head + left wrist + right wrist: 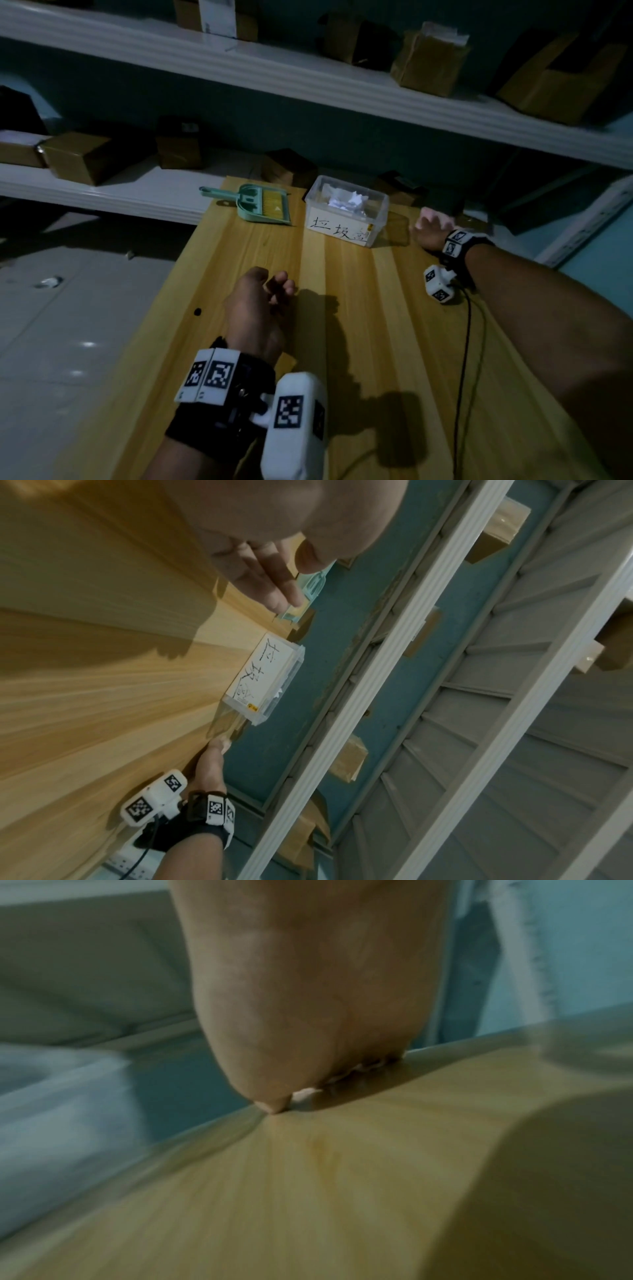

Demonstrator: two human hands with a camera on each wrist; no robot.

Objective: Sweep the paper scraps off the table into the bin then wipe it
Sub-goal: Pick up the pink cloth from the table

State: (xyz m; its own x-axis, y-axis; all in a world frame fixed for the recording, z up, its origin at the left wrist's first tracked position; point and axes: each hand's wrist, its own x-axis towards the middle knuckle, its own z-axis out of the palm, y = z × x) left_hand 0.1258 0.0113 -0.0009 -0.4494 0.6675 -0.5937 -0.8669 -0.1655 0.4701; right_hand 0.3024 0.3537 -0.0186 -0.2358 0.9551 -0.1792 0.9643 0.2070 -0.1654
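Observation:
A clear plastic bin (344, 229) with a handwritten label stands at the far end of the wooden table (359, 325); crumpled white paper scraps (347, 199) lie inside it. Left of it lies a green dustpan with its brush (263, 205). My left hand (263, 298) rests mid-table, fingers loosely curled and holding nothing. My right hand (432, 224) reaches to the table's far right edge, just right of the bin. In the blurred right wrist view its fingertips (272, 1107) press down at that edge, over a small white thing (303, 1095) I cannot identify.
White shelves (308, 82) with cardboard boxes (428, 58) run behind and above the table. A translucent sheet (397, 228) stands between the bin and my right hand. A black cable (462, 359) trails along the table's right side. Tiled floor (51, 325) lies left of the table.

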